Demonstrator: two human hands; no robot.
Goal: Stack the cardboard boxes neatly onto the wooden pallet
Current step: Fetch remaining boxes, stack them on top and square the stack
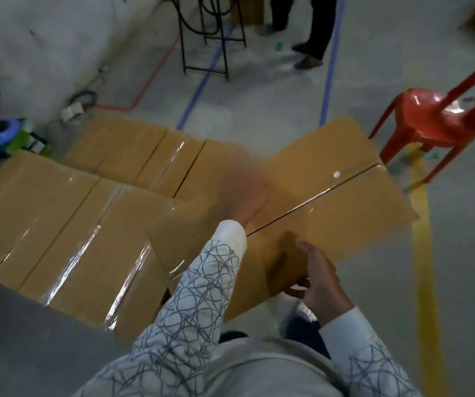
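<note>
Cardboard box (345, 202), centre right: looks stiff, bulky, tape-slick, best taken by low edges; left hand (249, 203) flat on lid, right hand (320, 277) at corner, grip unclear.

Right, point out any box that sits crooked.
The right box sits skewed: its taped seam runs at an angle to the seams of the near left box and the far box, which lie parallel.

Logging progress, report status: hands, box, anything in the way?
Left hand blurred, flat on angled box. Right hand grips its near edge. Red stool close beyond.
</note>
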